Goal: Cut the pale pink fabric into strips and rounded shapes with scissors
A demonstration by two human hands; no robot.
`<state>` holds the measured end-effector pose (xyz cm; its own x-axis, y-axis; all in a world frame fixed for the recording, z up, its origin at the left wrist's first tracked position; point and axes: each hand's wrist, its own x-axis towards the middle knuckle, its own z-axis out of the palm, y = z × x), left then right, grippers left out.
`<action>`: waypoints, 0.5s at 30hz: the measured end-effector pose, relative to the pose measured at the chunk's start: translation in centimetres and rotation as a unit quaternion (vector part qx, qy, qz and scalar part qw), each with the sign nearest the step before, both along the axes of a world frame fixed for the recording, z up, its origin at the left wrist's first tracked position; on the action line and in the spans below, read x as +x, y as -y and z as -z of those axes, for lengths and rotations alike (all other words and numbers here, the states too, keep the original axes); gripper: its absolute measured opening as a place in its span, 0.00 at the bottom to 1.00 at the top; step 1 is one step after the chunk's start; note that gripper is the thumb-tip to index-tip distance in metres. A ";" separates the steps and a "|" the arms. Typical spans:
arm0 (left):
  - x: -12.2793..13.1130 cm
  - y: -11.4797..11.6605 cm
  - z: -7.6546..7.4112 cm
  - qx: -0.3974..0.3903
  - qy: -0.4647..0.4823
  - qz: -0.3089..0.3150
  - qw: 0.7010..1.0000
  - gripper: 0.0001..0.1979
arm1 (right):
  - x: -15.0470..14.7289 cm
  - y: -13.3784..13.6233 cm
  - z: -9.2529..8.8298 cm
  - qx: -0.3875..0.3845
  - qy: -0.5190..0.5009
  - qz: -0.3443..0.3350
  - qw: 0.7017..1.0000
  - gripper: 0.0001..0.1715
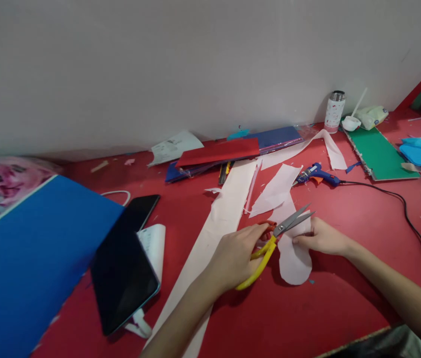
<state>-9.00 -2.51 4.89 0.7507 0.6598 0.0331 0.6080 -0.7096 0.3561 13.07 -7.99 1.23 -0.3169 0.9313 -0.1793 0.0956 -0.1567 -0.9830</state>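
Note:
My left hand point(233, 256) is closed round the handles of yellow-handled scissors point(266, 253), whose blades point up and to the right and stand slightly apart. With its thumb on top, my right hand point(320, 236) pinches a pale pink paper piece point(295, 263) that has a rounded lower end. The blades lie over the upper part of this paper, close to my right fingers. Another pale pink paper scrap point(275, 191) lies just beyond. A long pale paper strip point(229, 204) runs under my left forearm.
A blue glue gun point(318, 173) with a black cable lies behind my right hand. Tablet point(124, 268), power bank point(154, 243) and blue board point(35, 253) are at left. Folded sheets point(221, 151), bottle point(335, 112) and green board point(380, 154) line the back of the red table point(345, 298).

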 end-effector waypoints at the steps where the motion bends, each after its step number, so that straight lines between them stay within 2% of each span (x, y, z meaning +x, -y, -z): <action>1: 0.0 0.0 0.0 0.002 -0.001 0.001 1.000 0.15 | 0.0 0.0 0.0 -0.003 -0.007 -0.002 1.000 0.08; 15: 0.1 0.1 -0.1 -0.008 0.006 0.000 1.000 0.13 | -0.1 0.0 0.3 -0.015 -0.020 0.011 1.000 0.08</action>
